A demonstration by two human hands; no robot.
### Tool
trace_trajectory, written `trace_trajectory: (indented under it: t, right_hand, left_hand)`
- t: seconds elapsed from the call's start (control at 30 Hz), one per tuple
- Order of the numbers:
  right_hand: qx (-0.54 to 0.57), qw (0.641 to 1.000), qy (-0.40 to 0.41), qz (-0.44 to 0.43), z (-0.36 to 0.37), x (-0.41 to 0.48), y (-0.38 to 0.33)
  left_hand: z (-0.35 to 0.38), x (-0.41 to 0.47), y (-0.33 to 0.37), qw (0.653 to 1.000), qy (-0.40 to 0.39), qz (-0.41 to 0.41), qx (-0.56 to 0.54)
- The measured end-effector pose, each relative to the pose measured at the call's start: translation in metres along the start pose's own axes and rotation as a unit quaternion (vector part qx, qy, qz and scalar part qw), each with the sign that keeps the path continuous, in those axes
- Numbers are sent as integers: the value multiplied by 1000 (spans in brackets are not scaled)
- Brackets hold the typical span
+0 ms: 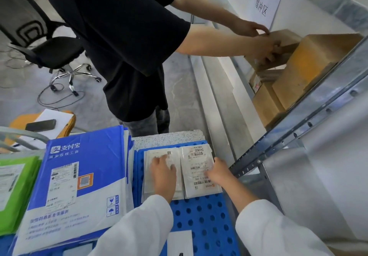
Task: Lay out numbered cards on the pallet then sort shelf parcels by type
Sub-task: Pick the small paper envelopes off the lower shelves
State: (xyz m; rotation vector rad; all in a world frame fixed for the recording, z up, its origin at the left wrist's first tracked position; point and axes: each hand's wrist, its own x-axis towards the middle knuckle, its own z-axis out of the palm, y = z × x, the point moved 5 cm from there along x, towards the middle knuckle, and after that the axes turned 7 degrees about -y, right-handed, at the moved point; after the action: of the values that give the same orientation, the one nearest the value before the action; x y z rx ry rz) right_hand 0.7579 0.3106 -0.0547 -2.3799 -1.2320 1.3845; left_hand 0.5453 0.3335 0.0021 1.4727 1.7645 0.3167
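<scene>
Two stacks of small white parcels lie side by side on the blue perforated pallet (205,221). My left hand (164,173) rests palm down on the left stack (151,178), fingers spread. My right hand (220,171) lies on the right edge of the right stack (197,172), which has barcode labels facing up. A white card (179,242) lies on the pallet near its front edge. A pile of blue-and-white mailer bags (79,180) sits to the left, and a green parcel (16,192) lies further left.
A person in a black T-shirt (119,36) stands behind the pallet, both hands on a cardboard box (278,46) on the metal shelf (298,128) at right. More boxes fill that shelf. An office chair (59,56), cables and a phone (40,124) are at left.
</scene>
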Motion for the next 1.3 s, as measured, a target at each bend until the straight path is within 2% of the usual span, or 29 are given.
trace_trajectory:
  t: [0.1, 0.17, 0.23, 0.37, 0.5, 0.6, 0.67, 0.73, 0.9, 0.97, 1.13, 1.3]
  right_hand:
    - [14, 1000, -4, 1, -2, -3, -3]
    - [18, 1000, -11, 5, -1, -6, -5]
    - [23, 999, -21, 8, 3, -8, -5]
    - [14, 999, -37, -4, 14, -10, -13]
    - [10, 999, -31, 13, 23, 8, -4]
    - [29, 999, 26, 22, 12, -2, -14]
    - [18, 997, 80, 5, 1, -15, -30]
    - [6, 995, 100, -13, -5, -32, -54]
    - [-1, 992, 99, -80, 0, -77, -141]
    - [-10, 990, 96, -101, 13, -93, -176]
    - [-22, 989, 20, -146, 73, -126, -237]
    - [-23, 988, -57, -145, 136, -133, -247]
  left_hand:
    - [-20, 7, -24, 994, 58, -76, 51]
    - [-23, 12, -43, 988, 30, -147, 31]
    - [-19, 14, -55, 986, 1, -166, 1]
    - [-11, 11, -57, 991, -12, -132, -5]
    - [-11, 7, -48, 989, -47, -141, 15]
    - [-23, 4, -43, 992, -22, -120, 18]
    - [-34, 2, -33, 997, 2, -79, 21]
    - [-51, -2, -20, 999, 14, -31, 19]
    - [-109, -13, 2, 993, 45, 97, 44]
    - [-136, -20, 0, 988, 70, 120, 74]
    - [-203, -27, -54, 983, 115, 69, 126]
    - [-256, -24, -145, 984, 131, 11, 124]
